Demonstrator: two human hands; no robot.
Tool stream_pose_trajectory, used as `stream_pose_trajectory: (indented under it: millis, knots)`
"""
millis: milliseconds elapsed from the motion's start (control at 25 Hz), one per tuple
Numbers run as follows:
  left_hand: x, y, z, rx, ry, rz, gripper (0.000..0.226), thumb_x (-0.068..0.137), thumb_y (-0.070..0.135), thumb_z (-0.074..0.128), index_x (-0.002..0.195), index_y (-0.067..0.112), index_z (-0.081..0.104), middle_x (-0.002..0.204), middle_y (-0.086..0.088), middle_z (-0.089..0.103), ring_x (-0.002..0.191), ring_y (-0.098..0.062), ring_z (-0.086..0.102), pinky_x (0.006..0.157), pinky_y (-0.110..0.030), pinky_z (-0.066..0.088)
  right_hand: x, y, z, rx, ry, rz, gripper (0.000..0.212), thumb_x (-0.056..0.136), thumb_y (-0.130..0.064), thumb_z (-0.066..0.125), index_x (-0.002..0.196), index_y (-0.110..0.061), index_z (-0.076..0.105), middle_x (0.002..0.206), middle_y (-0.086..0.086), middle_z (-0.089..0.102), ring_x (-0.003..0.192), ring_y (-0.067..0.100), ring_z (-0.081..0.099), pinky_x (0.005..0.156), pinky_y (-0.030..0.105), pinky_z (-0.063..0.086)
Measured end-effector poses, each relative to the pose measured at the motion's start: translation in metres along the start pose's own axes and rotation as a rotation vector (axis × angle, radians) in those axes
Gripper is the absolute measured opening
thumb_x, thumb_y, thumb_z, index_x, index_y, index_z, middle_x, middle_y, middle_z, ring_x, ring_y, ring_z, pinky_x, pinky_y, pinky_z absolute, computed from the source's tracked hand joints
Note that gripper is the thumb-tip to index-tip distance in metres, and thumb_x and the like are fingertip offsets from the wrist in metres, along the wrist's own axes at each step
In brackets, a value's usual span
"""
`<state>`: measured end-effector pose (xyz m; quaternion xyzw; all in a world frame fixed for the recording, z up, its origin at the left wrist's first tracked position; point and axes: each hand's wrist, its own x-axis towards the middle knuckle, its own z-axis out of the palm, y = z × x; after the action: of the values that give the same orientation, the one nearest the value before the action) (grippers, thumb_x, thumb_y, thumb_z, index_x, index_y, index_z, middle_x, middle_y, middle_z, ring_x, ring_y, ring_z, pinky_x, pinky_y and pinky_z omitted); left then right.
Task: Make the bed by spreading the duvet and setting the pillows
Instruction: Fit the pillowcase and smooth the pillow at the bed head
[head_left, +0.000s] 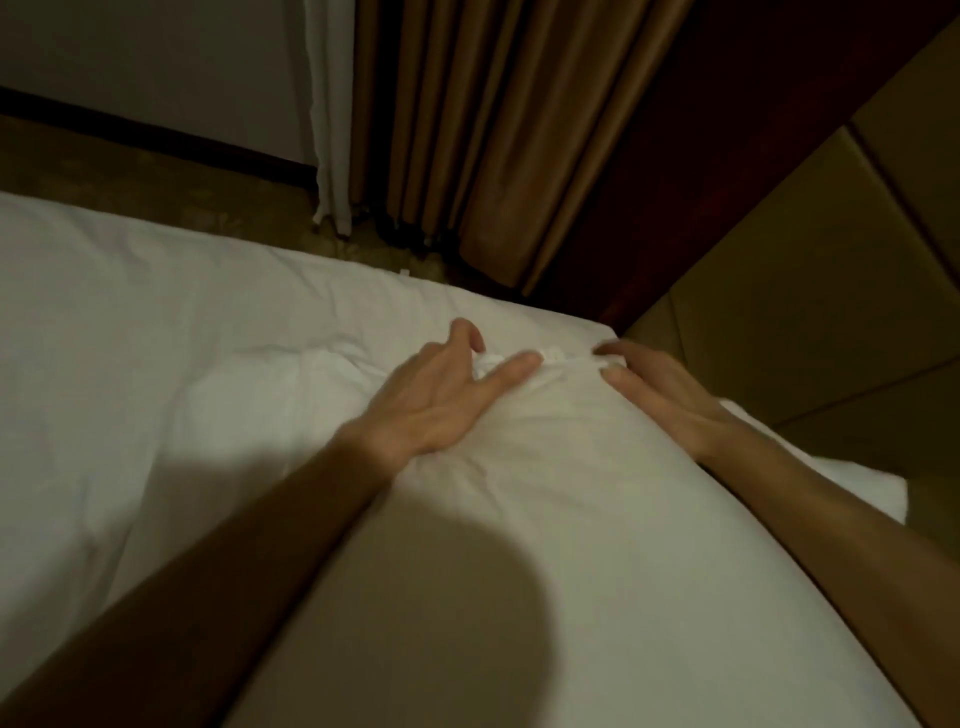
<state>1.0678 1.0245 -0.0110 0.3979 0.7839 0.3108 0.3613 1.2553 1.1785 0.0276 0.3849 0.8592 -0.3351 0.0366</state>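
Note:
A white pillow (545, 519) lies across the middle and lower right of the head view, its far end near the headboard. My left hand (441, 395) rests on that far end and pinches a bunched fold of its white cover between thumb and fingers. My right hand (660, 395) lies on the pillow's right side, fingers pressed flat and curled at the tips over the edge. White bedding (130, 322), sheet or duvet I cannot tell, spreads flat to the left under the pillow.
A padded tan headboard (810, 312) stands at the right. Brown curtains (493, 130) and a white sheer (327, 104) hang beyond the bed's far edge. A strip of dark carpet (156, 171) runs between bed and wall. A folded white cloth corner (852, 483) shows beside my right forearm.

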Motion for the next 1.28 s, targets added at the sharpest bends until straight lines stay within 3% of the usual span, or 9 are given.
stream_pose_trajectory:
  millis: [80,160,240,320,480,720,960,1160,1280]
  knots:
    - [0.006,-0.005,-0.003,0.083,-0.128,-0.06,0.101,0.063,0.092,0.014,0.147,0.035,0.02,0.144,-0.01,0.045,0.125,-0.029,0.048,0.109,-0.042,0.033,0.015,0.001,0.012,-0.073,-0.111,0.101,0.114,0.067,-0.099,0.019,0.155,-0.027,0.022,0.147,0.004,0.045,0.128,0.018,0.045,0.108,0.034,0.032]
    - [-0.005,-0.011,0.004,0.217,-0.259,-0.039,0.105,0.064,0.092,0.007,0.154,0.039,-0.003,0.164,-0.003,0.007,0.149,-0.024,0.013,0.12,-0.047,0.008,0.012,0.005,0.034,-0.078,-0.208,0.131,0.103,0.07,-0.087,0.016,0.157,-0.032,0.007,0.163,0.004,0.024,0.146,0.021,0.026,0.121,0.039,0.017]
    - [-0.026,-0.011,0.011,0.292,-0.279,0.098,0.107,0.061,0.097,-0.001,0.151,0.041,-0.016,0.162,0.009,-0.017,0.149,-0.014,-0.013,0.12,-0.048,-0.007,-0.005,-0.004,0.029,-0.026,-0.143,0.12,0.083,0.078,-0.076,0.022,0.151,-0.04,0.006,0.164,-0.011,0.006,0.151,0.009,0.008,0.124,0.038,0.004]
    - [-0.053,0.001,0.021,0.394,-0.21,0.193,0.112,0.052,0.096,-0.012,0.147,0.039,-0.026,0.158,0.015,-0.025,0.146,-0.008,-0.022,0.119,-0.048,-0.01,-0.035,-0.012,0.014,-0.089,-0.121,0.085,0.078,0.086,-0.08,0.02,0.152,-0.043,0.001,0.154,-0.029,-0.006,0.146,-0.005,-0.007,0.123,0.031,-0.006]
    - [-0.047,-0.008,0.038,0.465,-0.098,0.255,0.112,0.053,0.092,-0.024,0.146,0.032,-0.031,0.161,0.006,-0.023,0.147,-0.012,-0.02,0.119,-0.05,-0.009,-0.064,-0.014,0.035,-0.425,-0.002,0.036,0.105,0.068,-0.095,-0.006,0.155,-0.036,-0.013,0.16,-0.02,-0.017,0.15,0.006,-0.016,0.123,0.045,-0.009]
    - [-0.123,0.013,0.045,0.48,-0.098,0.316,0.101,0.057,0.081,-0.037,0.145,0.032,-0.033,0.155,0.012,-0.031,0.144,-0.007,-0.026,0.12,-0.044,-0.012,-0.141,-0.015,0.057,-0.389,0.143,0.078,0.1,0.073,-0.089,-0.017,0.155,-0.031,-0.018,0.161,-0.014,-0.025,0.148,0.008,-0.024,0.122,0.043,-0.015]
    - [-0.162,0.009,0.058,0.527,-0.149,0.191,0.091,0.077,0.076,-0.014,0.153,0.025,-0.018,0.162,0.003,-0.018,0.148,-0.01,-0.017,0.119,-0.045,-0.012,-0.208,0.007,0.087,-0.316,0.186,0.211,0.106,0.069,-0.086,-0.027,0.157,-0.029,-0.011,0.163,-0.009,-0.019,0.151,0.015,-0.02,0.122,0.047,-0.013]
    - [-0.301,0.009,0.098,0.528,-0.03,0.363,0.088,0.075,0.077,-0.029,0.152,0.036,-0.017,0.157,0.009,-0.026,0.147,-0.013,-0.023,0.119,-0.048,-0.009,-0.355,0.028,0.122,-0.227,0.322,0.356,0.091,0.075,-0.086,-0.019,0.153,-0.038,-0.013,0.163,-0.01,-0.019,0.15,0.012,-0.022,0.122,0.047,-0.012]
    - [-0.3,-0.035,0.116,0.699,0.01,0.348,0.082,0.088,0.078,-0.007,0.156,0.031,0.002,0.163,-0.001,-0.005,0.151,-0.022,-0.002,0.119,-0.053,-0.001,-0.38,0.031,0.17,-0.232,0.279,0.396,0.088,0.075,-0.086,-0.018,0.149,-0.039,-0.023,0.161,-0.008,-0.026,0.15,0.015,-0.022,0.122,0.049,-0.01]
